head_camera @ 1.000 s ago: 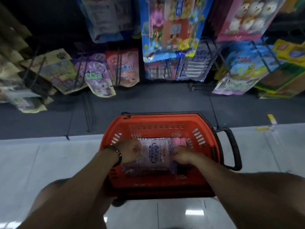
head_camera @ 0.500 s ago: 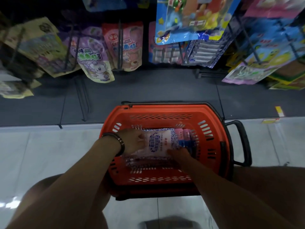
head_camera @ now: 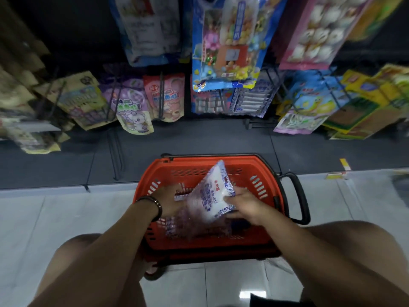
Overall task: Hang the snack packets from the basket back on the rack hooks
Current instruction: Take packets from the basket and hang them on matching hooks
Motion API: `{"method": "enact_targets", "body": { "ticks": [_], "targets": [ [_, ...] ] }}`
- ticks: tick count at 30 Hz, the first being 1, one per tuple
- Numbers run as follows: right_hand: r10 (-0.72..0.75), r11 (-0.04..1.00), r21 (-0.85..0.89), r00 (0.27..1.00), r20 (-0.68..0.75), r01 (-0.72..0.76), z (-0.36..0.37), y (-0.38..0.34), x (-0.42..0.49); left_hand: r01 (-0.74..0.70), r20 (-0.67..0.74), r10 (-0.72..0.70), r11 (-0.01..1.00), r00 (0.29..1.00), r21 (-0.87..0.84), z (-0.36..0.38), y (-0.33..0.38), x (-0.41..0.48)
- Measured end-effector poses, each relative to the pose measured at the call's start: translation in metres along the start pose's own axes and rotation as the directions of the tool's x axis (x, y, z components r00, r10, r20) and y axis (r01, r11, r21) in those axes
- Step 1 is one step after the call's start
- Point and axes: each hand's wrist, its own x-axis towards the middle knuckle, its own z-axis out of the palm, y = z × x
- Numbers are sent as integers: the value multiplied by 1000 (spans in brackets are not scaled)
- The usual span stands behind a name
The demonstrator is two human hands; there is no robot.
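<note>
Right hand (head_camera: 245, 204) pinches the lower right edge of a white, blue-printed plastic snack packet (head_camera: 215, 191), mid-frame over the red plastic basket (head_camera: 194, 162); its long axis tilts up-frame toward the wire rack hooks (head_camera: 161, 94). Left hand (head_camera: 170, 202), blurred, perhaps steadies its left side; I cannot tell its grip

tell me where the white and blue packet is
The packet is mid head view, tilted up over the red basket, gripped by the right hand, left hand beside it.
</note>
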Motion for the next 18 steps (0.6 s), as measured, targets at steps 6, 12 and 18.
{"method": "enact_targets", "body": {
  "ticks": [6, 12, 18],
  "targets": [
    [-199, 933, -248, 950, 242, 259, -36, -60, -83, -191, -142, 147, 906, 979, -379, 0, 18, -42],
    [-482, 844, -157, 853, 199, 514, -61, -95, -156, -366, -369, 149, 678, 917, -638, -10, 41, -92],
    [-541, 775, 304, 831, -131, 553, -62, -79, -176, -521, -505, 173, 474, 846, -710, -10, 75, -141]
  ]
}}
